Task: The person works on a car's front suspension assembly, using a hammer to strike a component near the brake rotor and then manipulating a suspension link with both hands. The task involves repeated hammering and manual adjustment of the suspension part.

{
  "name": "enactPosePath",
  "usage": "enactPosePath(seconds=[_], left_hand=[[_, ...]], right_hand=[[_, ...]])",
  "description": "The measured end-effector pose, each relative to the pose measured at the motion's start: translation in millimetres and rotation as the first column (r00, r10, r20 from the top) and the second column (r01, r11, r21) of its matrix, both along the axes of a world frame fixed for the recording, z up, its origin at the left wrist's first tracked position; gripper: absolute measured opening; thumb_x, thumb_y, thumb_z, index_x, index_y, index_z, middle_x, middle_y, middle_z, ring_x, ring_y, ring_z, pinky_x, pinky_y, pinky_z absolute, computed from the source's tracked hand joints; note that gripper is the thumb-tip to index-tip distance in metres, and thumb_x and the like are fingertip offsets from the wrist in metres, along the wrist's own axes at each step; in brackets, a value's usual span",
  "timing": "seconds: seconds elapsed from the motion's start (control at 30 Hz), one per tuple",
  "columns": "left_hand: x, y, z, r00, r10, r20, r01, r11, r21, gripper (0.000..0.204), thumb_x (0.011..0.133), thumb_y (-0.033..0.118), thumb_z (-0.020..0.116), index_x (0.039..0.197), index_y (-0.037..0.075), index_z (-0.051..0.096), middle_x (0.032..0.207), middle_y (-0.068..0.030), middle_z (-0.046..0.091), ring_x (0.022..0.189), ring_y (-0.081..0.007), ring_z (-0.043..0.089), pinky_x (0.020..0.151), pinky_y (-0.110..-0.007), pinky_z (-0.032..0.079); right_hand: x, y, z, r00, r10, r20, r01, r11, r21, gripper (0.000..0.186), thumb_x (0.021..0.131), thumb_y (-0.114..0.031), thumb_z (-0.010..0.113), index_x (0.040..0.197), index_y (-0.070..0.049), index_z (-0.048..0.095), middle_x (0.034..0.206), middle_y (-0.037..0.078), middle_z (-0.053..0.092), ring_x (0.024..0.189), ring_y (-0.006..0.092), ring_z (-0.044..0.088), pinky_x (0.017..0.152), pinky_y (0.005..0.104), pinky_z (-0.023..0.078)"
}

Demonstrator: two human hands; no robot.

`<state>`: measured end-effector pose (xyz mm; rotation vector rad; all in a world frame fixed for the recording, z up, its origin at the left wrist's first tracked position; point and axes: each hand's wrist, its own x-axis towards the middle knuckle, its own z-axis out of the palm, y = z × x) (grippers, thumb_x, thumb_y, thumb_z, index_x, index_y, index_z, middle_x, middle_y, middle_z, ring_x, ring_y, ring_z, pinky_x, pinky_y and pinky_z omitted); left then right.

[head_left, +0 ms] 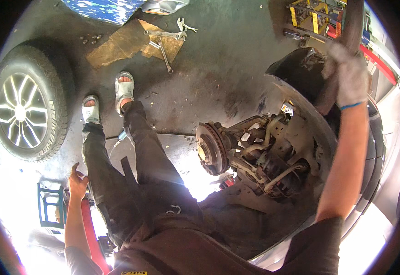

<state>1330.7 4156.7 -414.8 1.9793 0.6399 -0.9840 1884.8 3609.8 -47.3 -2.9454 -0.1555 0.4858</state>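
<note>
My right hand (350, 78), in a pale, soiled glove, is raised at the far right. Its fingers close around a long dark strip (353, 27) that runs from the top edge down to the wheel arch (300, 91); I cannot make out what kind of part it is. Bare and holding nothing, my left hand (77, 182) hangs beside my left leg with its fingers apart. Between the two hands, the wheel hub lies exposed, with a brake disc (212, 147) and suspension arms (264, 151) inside the arch.
A wheel with its tyre (26, 101) is at the left. Wrenches (165, 55) and locking pliers (181, 27) lie on and beside flattened cardboard (117, 45), near several small nuts (90, 39). A hose (168, 133) crosses the floor. Top right is a yellow rack (310, 16).
</note>
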Motion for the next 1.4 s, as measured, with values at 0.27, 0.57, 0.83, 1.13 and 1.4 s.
enactPosePath(seconds=[0.27, 0.57, 0.83, 1.13, 1.4], left_hand=[[-35.2, 10.4, 25.9, 0.992, 0.106, -0.064, -0.104, 0.994, 0.027, 0.073, 0.073, 0.007, 0.067, 0.144, 0.003, 0.051, 0.077, -0.005, 0.06, 0.068, -0.0145, 0.059, 0.066, -0.03, 0.049], [-3.5, 15.8, 6.6, 0.988, 0.133, 0.077, -0.136, 0.99, 0.036, 0.075, 0.072, 0.015, 0.068, 0.146, 0.01, 0.052, 0.086, -0.0116, 0.061, 0.067, -0.0227, 0.058, 0.067, -0.039, 0.05], [-25.2, -1.7, 5.7, 0.996, 0.061, -0.062, -0.058, 0.997, 0.044, 0.077, 0.072, 0.013, 0.07, 0.146, 0.008, 0.051, 0.083, -0.01, 0.061, 0.066, -0.0225, 0.058, 0.066, -0.038, 0.05], [-61.8, 8.4, 31.4, 0.933, 0.323, -0.158, -0.322, 0.946, 0.033, 0.071, 0.073, 0.012, 0.07, 0.142, 0.004, 0.052, 0.08, -0.0099, 0.064, 0.073, -0.0221, 0.064, 0.069, -0.036, 0.052], [-24.4, 2.0, 29.5, 0.988, 0.15, -0.039, -0.147, 0.986, 0.074, 0.072, 0.073, 0.014, 0.069, 0.143, 0.005, 0.052, 0.08, -0.013, 0.062, 0.067, -0.0255, 0.062, 0.066, -0.039, 0.051]], right_hand=[[-275.0, -103.0, -122.1, 0.239, 0.041, -0.97, -0.653, 0.746, -0.129, 0.041, 0.076, -0.009, 0.076, 0.115, -0.014, 0.068, 0.126, 0.013, 0.066, 0.124, 0.0282, 0.062, 0.104, 0.0387, 0.05], [-23.2, -17.5, -49.7, 0.798, 0.171, -0.578, -0.572, 0.518, -0.636, 0.016, 0.095, -0.01, 0.06, 0.101, -0.006, 0.074, 0.1, 0.012, 0.074, 0.094, 0.0248, 0.069, 0.087, 0.0326, 0.056], [-21.0, -11.1, -31.1, 0.899, -0.434, 0.068, 0.426, 0.899, 0.103, 0.025, 0.094, -0.023, 0.072, 0.097, 0.001, 0.066, 0.07, 0.005, 0.062, 0.059, 0.0177, 0.058, 0.055, 0.0347, 0.047], [-245.5, -130.0, -129.2, 0.312, -0.136, -0.94, -0.606, 0.733, -0.308, 0.042, 0.084, -0.009, 0.071, 0.126, -0.008, 0.067, 0.125, 0.017, 0.069, 0.122, 0.0335, 0.064, 0.106, 0.0381, 0.05], [-134.5, -104.3, -80.6, 0.662, 0.101, -0.743, -0.73, 0.312, -0.608, 0.028, 0.099, -0.011, 0.061, 0.125, -0.021, 0.065, 0.105, 0.008, 0.072, 0.099, 0.0285, 0.071, 0.083, 0.0392, 0.059]])
